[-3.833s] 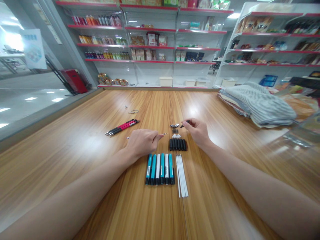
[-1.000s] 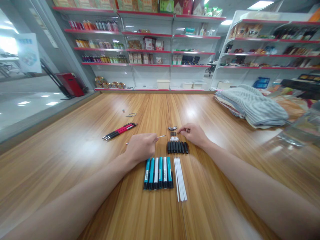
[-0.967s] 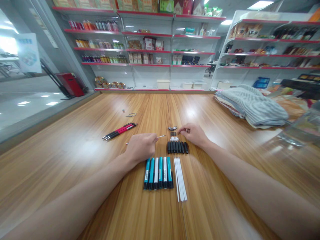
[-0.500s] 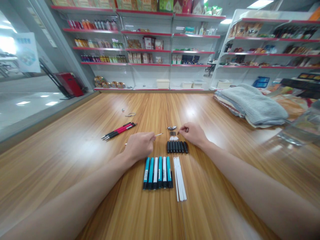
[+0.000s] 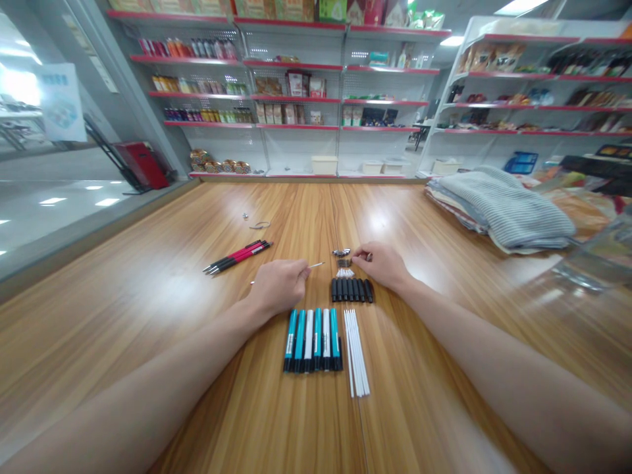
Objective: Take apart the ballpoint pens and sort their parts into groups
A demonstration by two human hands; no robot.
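Note:
My left hand (image 5: 280,284) is closed around a thin white pen refill (image 5: 316,264), whose tip points right and whose other end shows behind the hand. My right hand (image 5: 379,263) pinches at the right end of a small row of dark springs (image 5: 343,263), with what looks like one spring at the fingertips. Small silvery pen tips (image 5: 340,252) lie just beyond the springs. Nearer are small white parts (image 5: 345,272) and a row of black grip sleeves (image 5: 351,290). Several teal and white pen barrels (image 5: 309,339) lie side by side, left of several white refills (image 5: 356,352).
Red-and-black pens (image 5: 237,257) lie to the left on the wooden table (image 5: 162,368), with a thin curved strip (image 5: 259,226) beyond them. Folded cloths (image 5: 503,207) and a clear container (image 5: 597,253) are at the right. Stocked shelves (image 5: 296,99) stand behind the table.
The view has shifted slightly. My right fingertips and the small dark piece by them are now closer to the row of springs. My left hand keeps hold of the refill, almost still.

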